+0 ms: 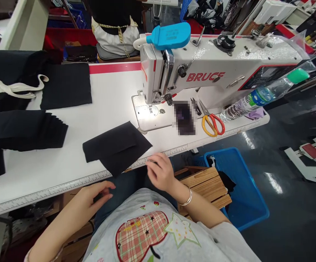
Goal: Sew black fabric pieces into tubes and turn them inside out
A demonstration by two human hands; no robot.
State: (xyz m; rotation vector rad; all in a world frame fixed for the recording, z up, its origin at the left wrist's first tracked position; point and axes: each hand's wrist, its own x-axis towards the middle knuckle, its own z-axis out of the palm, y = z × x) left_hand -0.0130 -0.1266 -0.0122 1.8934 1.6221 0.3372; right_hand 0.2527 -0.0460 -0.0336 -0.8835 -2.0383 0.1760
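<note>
Dark cloth [116, 149] lies folded or overlapped at centre frame on the white surface [111, 91], clear of the needle area, no stitching discernible; whether any sewing on it is finished, cannot tell. Both hands empty, fingers loosely curled and part open: right hand [162, 173] near the cloth's right corner, left hand [96, 196] at lower left of centre, below the front edge. Farther out, stepped stack of dark pieces [24, 131] at left, stitched state unclear; sewing machine [209, 54] upper right, scissors [205, 110] below its arm.
</note>
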